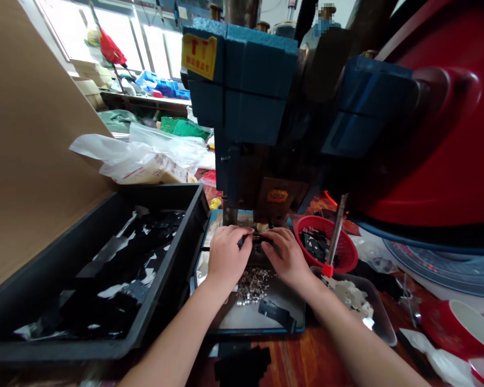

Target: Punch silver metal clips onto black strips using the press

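My left hand [229, 251] and my right hand [287, 253] rest at the foot of a blue press [242, 86], just under its head. Between them the fingers of both hands pinch a narrow black strip [257, 237], partly covered by the fingertips. Close in front of my wrists lies a heap of small shiny metal pieces [253, 285] on the metal base plate [237, 318]. A flat black cut piece [277, 313] lies near the plate's front edge. The strip's exact kind cannot be made out.
At left stands a deep black bin [201, 201] of black and pale scraps beside a cardboard sheet [36, 123]. To the right are a red basket [353, 252], a clear tray [387, 322], a red mug [447, 322] and a large red wheel [439, 145]. Black pieces [242, 368] lie in front.
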`<move>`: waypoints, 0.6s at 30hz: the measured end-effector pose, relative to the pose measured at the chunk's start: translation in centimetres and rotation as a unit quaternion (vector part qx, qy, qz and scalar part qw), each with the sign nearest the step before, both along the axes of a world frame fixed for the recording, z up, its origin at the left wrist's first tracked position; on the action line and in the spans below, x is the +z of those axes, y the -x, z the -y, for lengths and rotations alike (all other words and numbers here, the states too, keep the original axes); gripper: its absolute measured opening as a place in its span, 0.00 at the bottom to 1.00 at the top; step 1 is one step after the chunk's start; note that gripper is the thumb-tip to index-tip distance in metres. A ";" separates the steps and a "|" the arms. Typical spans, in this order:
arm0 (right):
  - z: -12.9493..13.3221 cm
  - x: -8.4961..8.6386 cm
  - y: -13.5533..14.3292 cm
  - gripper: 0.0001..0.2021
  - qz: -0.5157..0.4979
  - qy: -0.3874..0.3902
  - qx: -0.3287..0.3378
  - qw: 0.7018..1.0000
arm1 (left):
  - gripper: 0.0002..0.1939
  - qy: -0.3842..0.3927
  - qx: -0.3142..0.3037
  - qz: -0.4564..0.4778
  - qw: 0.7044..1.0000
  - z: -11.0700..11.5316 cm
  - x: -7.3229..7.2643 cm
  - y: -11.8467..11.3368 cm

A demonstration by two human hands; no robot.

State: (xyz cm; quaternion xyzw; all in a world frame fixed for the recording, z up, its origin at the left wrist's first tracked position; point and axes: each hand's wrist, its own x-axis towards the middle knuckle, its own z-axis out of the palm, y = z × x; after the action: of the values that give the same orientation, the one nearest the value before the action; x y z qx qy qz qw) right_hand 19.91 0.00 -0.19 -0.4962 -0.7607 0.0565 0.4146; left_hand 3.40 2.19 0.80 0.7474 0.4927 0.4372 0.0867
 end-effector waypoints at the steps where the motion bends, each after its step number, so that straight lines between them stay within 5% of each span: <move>1: -0.1 -0.1 0.0 0.11 -0.001 0.001 -0.003 1.000 | 0.06 0.001 -0.003 0.005 1.000 0.0 0.0 0.0; 10: -0.3 -0.2 -0.2 0.11 -0.029 0.011 -0.012 0.999 | 0.06 0.048 -0.029 0.054 0.997 0.8 0.3 0.2; 18: 1.2 0.6 0.0 0.05 -0.138 0.071 0.044 0.987 | 0.06 0.035 -0.066 0.092 0.993 2.9 -0.2 1.0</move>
State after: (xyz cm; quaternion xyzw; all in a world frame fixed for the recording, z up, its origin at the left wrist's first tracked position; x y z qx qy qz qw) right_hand 19.94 -1.19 0.43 -0.4778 -0.7116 0.1964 0.4762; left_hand 2.41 -0.75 0.59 0.7316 0.4470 0.4797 0.1864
